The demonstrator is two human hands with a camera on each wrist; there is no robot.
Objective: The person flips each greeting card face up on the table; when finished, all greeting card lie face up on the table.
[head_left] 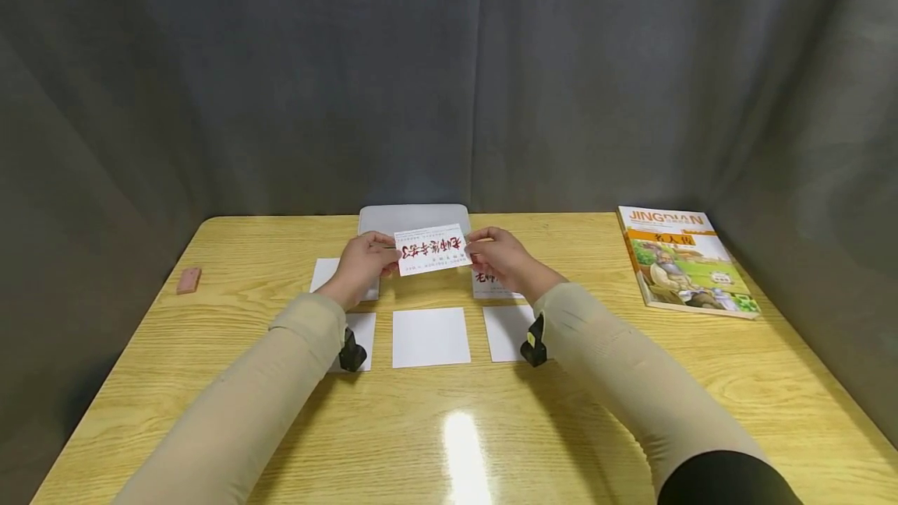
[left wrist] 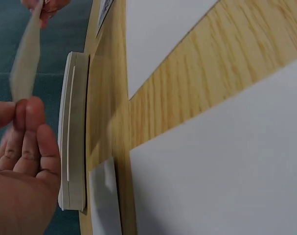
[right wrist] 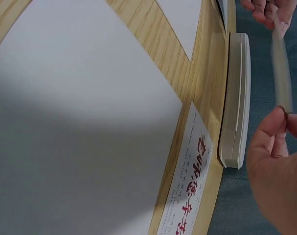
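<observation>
overhead, above the wooden table (head_left: 603,411) with its picture book (head_left: 684,262), white box (head_left: 414,217) and what seem blank white cards (head_left: 430,337), the left hand (head_left: 361,263) and right hand (head_left: 500,257) each pinch one end of a red-lettered card (head_left: 431,248), held aloft.

Head view: even, fairly dim overhead light. One bright glare patch on the glossy yellow wooden table (head_left: 631,411), near edge, centre. Soft shadows under both forearms and beside the white blank paper squares (head_left: 430,337). Grey curtain backdrop (head_left: 449,76) darkens toward corners; wide-angle bend visible at frame edges, table edges splay outward.

Wrist views: brighter, close-range. The white card with red characters (left wrist: 26,58) is seen edge-on, motion-blurred and out of focus in both. Left hand (left wrist: 21,171) soft-focus, near lens. Broad grey shadow across the white sheet in right wrist view.
</observation>
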